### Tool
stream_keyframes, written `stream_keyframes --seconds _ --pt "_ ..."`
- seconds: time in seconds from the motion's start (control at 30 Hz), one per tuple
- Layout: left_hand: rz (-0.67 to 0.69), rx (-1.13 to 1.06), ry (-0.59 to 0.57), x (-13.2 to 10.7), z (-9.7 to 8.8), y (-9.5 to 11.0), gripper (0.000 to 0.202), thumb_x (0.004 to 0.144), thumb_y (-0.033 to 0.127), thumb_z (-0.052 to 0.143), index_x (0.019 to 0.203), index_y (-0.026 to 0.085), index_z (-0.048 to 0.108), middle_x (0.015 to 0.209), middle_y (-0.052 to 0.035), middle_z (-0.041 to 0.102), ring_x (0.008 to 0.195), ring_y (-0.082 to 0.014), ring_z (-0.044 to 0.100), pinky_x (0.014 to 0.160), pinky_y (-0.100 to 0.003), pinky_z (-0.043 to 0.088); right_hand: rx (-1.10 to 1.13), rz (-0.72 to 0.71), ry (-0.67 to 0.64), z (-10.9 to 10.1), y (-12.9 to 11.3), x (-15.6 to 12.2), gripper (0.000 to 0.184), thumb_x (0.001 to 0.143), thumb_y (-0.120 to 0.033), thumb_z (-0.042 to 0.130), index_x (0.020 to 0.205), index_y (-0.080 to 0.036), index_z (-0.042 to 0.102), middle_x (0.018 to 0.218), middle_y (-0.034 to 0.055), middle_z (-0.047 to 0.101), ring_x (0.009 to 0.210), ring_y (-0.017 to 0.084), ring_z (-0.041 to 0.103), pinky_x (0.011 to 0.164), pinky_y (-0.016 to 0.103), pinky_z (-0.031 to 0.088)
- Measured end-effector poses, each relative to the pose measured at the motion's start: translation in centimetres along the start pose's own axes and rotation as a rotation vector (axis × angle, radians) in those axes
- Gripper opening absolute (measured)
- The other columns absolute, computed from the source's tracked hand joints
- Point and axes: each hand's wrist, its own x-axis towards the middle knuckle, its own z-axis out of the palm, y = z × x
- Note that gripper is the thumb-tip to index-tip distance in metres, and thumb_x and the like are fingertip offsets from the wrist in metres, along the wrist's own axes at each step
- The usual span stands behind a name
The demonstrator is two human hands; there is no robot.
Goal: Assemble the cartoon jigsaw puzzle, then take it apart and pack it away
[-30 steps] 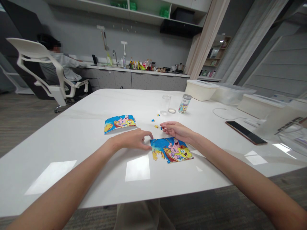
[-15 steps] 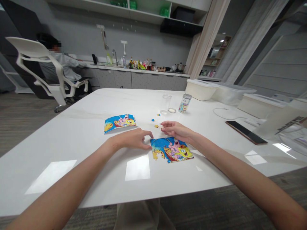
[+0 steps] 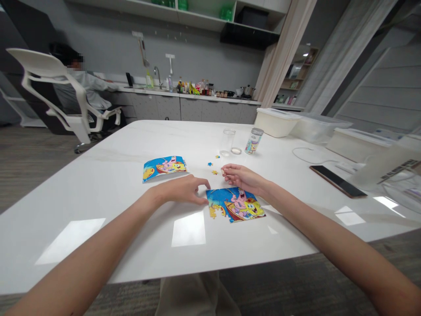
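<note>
Head view: my left hand (image 3: 186,188), thumb and forefinger spread, likely steadies the flat, rectangular blue-and-yellow jigsaw (image 3: 235,204) from nine o'clock, while my right hand (image 3: 242,177), beyond its twelve, seemingly pinches a small pale piece (image 3: 222,171).

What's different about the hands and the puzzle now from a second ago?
The right hand has barely moved. The small flat puzzle piece in its fingertips showed blue and dark red; now it looks pale, so it seems to have been turned. Nothing was visibly let go. The left hand, the blue, pink and yellow cartoon puzzle and the three small blue-and-yellow loose pieces stayed put.
</note>
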Motion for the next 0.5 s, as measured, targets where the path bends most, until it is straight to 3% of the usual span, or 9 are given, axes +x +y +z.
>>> stream_keyframes --seconds 0.3,0.5 --pt "0.015 0.038 -0.024 0.0 0.1 -0.2 0.053 0.078 0.057 0.055 0.121 0.025 0.057 0.072 -0.0002 0.062 0.071 -0.0168 0.055 0.068 -0.027 0.042 -0.161 -0.002 -0.134 0.6 0.0 -0.6 0.014 0.067 -0.012 0.075 0.08 -0.015 0.07 0.074 0.0014 0.066 0.072 0.009 0.061 0.067 0.02 0.049" --pt "0.047 0.088 0.045 0.2 0.8 0.2 0.052 0.086 0.053 0.049 0.127 0.021 0.05 0.07 -0.0014 0.063 0.077 -0.019 0.056 0.07 -0.028 0.041 -0.247 -0.061 -0.233 1.1 -0.3 -1.5 0.025 0.061 -0.008 0.075 0.082 -0.018 0.066 0.081 0.0005 0.067 0.077 0.011 0.061 0.073 0.024 0.049"
